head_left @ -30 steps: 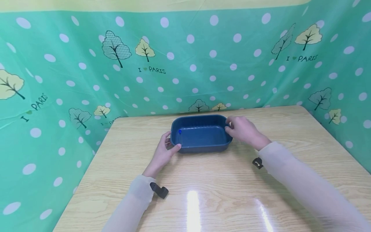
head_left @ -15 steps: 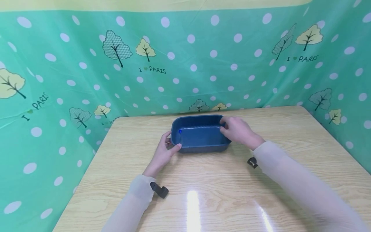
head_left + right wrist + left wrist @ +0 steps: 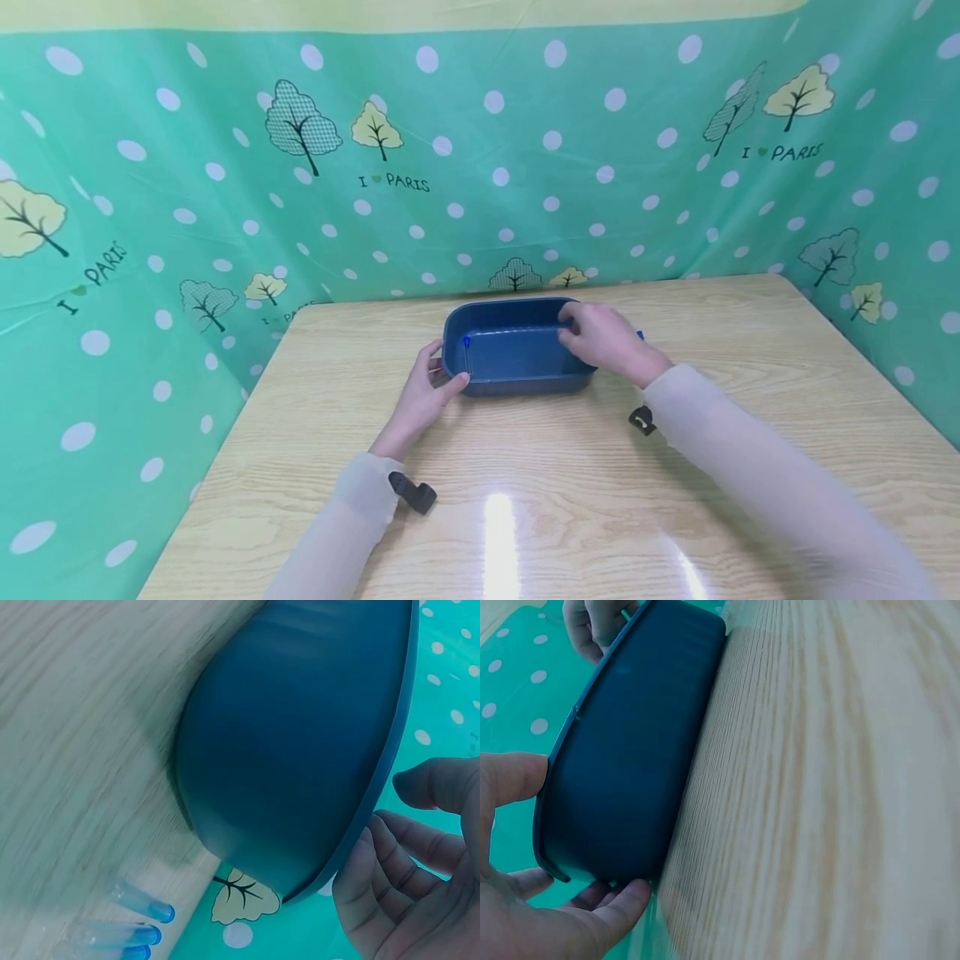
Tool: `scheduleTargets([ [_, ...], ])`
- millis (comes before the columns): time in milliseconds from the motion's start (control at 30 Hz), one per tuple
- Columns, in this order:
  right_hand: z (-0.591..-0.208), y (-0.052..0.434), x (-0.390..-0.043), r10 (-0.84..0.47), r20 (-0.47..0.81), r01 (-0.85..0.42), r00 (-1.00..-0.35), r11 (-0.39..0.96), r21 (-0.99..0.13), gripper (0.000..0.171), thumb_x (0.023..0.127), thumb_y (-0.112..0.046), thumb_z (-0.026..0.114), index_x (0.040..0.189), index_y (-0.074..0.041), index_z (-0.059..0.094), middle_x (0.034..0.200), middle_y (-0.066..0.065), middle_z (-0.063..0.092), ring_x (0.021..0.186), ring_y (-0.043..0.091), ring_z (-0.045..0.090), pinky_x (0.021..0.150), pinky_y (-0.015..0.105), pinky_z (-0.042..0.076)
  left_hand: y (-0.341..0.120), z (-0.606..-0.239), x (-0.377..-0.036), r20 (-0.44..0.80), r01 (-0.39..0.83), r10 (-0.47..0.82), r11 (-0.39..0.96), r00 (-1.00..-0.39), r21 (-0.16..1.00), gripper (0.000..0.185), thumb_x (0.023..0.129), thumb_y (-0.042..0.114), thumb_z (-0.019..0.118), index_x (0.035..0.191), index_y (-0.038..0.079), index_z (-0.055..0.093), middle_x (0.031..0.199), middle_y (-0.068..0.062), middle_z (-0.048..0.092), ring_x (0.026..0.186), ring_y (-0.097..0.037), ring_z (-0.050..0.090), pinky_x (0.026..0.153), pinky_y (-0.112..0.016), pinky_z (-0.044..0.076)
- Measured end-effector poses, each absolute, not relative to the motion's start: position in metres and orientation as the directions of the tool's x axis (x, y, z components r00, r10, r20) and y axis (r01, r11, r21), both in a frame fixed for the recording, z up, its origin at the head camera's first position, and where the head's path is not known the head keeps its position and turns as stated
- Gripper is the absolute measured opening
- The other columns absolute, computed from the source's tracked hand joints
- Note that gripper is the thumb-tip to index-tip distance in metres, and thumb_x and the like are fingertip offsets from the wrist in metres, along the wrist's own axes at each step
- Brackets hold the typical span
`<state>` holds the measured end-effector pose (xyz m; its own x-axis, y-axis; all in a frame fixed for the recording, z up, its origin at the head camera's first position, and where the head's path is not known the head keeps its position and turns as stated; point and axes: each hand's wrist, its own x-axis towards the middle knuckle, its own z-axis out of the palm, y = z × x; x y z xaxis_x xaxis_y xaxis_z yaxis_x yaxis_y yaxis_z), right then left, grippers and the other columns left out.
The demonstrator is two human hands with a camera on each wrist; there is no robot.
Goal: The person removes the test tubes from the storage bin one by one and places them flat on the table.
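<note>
Both hands flank a smooth, round-cornered blue tray.

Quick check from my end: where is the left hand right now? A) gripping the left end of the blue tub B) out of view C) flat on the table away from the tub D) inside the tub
A: the left hand grips the left end of the blue tub, thumb on the rim and fingers round the outside wall.

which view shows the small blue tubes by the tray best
The right wrist view: the blue-capped tubes lie clear on the table beside the blue tray. The head view shows only a blue tip past the right hand; the left wrist view shows none.
</note>
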<state>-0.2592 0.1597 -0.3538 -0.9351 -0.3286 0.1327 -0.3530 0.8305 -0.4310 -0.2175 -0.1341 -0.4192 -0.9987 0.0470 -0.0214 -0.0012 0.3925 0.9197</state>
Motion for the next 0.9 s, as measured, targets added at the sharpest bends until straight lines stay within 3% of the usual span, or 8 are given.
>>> scheduleTargets([
  [300,-0.355,0.15,-0.259,-0.336,0.111,-0.347,-0.935,0.813,-0.468,0.033,0.092,-0.02,0.06,0.119,-0.002,0.06,0.082,0.005,0.062,0.056,0.016,0.053,0.052,0.031,0.045,-0.133,-0.418,-0.216,0.002,0.025,0.061,0.385,-0.998,0.923,0.076,0.088,0.027,0.069,0.149,0.019,0.025,0.138,-0.019,0.042,0.128,-0.036,0.043,0.101,-0.052,0.04],
  [900,-0.362,0.134,-0.261,-0.369,0.132,-0.386,-0.92,0.792,-0.474,0.032,0.092,-0.02,0.06,0.119,-0.003,0.061,0.074,0.001,0.058,0.058,0.015,0.05,0.052,0.031,0.043,-0.134,-0.419,-0.217,-0.021,0.0,0.05,0.397,-0.999,0.918,0.076,0.087,0.032,0.07,0.148,0.022,0.027,0.138,-0.015,0.042,0.128,-0.033,0.043,0.102,-0.05,0.04],
])
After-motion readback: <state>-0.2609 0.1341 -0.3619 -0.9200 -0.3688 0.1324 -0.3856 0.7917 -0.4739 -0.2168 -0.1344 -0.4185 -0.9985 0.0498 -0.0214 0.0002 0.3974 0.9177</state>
